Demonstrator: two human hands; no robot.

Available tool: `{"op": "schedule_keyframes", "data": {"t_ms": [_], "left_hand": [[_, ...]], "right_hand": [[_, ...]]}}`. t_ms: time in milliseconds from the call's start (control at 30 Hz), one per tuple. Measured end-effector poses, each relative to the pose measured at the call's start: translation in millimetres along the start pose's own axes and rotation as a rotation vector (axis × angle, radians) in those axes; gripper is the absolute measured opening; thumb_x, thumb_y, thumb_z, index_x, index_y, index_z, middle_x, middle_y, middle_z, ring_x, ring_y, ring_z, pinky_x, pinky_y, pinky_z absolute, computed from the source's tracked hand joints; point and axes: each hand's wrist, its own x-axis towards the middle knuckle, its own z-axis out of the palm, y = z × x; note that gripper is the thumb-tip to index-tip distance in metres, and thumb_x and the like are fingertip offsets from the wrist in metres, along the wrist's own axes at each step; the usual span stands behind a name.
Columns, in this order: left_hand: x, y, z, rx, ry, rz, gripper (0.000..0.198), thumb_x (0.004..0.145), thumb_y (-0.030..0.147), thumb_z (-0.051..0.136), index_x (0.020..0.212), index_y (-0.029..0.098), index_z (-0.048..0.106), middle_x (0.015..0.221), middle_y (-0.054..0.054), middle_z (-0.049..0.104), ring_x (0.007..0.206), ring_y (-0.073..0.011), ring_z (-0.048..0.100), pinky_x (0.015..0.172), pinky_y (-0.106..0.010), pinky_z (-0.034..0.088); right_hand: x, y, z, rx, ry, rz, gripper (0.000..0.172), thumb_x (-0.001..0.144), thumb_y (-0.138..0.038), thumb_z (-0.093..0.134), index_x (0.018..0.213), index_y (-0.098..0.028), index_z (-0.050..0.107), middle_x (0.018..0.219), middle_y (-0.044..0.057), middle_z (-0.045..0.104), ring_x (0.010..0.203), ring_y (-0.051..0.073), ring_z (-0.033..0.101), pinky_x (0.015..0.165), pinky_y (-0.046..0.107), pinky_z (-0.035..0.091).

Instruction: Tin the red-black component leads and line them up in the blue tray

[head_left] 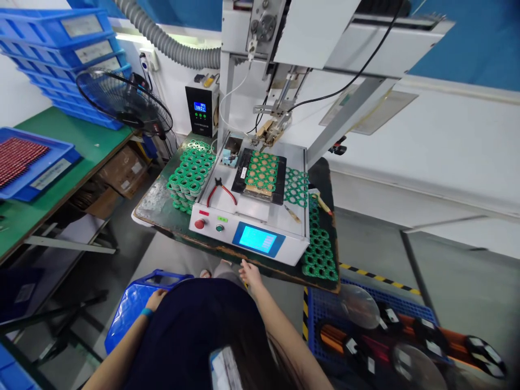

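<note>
On green bench (159, 210): white machine (260, 208), green holder stacks (190, 174); right hand (250, 274) at edge.

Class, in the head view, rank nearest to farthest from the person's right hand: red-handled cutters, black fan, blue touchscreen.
1. blue touchscreen, just ahead of the right hand, on the machine front.
2. red-handled cutters, on the machine top, left side.
3. black fan, far off at the left.

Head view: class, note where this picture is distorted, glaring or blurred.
Head view: wide-lens distortion slants and bends straight edges, such as the flat green workbench top; the glowing blue touchscreen washes out its own text; the copper-coloured wire spools at lower right smear into blur.
</note>
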Motion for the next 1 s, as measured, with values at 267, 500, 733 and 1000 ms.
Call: {"op": "schedule_keyframes", "data": {"t_ms": [267, 500, 733, 1000], "left_hand": [[-6, -14, -0.1, -0.113, -0.036, -0.025, 0.022, 0.089, 0.033, 0.055, 0.097, 0.014, 0.062, 0.102, -0.003, 0.065, 0.098, -0.0204, 0.061, 0.086, -0.037, 0.051], [-11, -20, -0.2, -0.155, -0.025, -0.057, 0.023, 0.088, 0.033, 0.056, 0.097, 0.013, 0.062, 0.1, -0.003, 0.065, 0.097, -0.0207, 0.062, 0.084, -0.037, 0.051], [-10, -17, -0.3, -0.156, -0.038, -0.061, 0.022, 0.089, 0.032, 0.056, 0.098, 0.012, 0.062, 0.101, -0.004, 0.064, 0.097, -0.0203, 0.062, 0.084, -0.038, 0.052], [-10, -9, -0.5, -0.129, -0.049, -0.047, 0.022, 0.088, 0.031, 0.056, 0.098, 0.013, 0.062, 0.102, -0.004, 0.065, 0.098, -0.0206, 0.062, 0.086, -0.038, 0.052]], "right_hand": [[20, -24, -2, 0.281, 0.222, -0.023, 0.027, 0.091, -0.038, 0.052, 0.1, -0.013, 0.059, 0.082, 0.001, 0.062, 0.06, 0.01, 0.058, 0.054, 0.025, 0.051], [27, -22, 4, 0.364, 0.281, -0.016, 0.026, 0.09, -0.037, 0.054, 0.095, -0.013, 0.06, 0.082, 0.001, 0.063, 0.063, 0.011, 0.059, 0.056, 0.026, 0.052], [28, -22, 12, 0.405, 0.311, -0.011, 0.025, 0.09, -0.036, 0.054, 0.099, -0.013, 0.059, 0.088, 0.003, 0.063, 0.068, 0.012, 0.06, 0.06, 0.028, 0.053], [24, -25, 6, 0.436, 0.31, -0.011, 0.023, 0.09, -0.035, 0.055, 0.096, -0.013, 0.06, 0.084, 0.001, 0.062, 0.064, 0.011, 0.059, 0.056, 0.026, 0.052]]}}
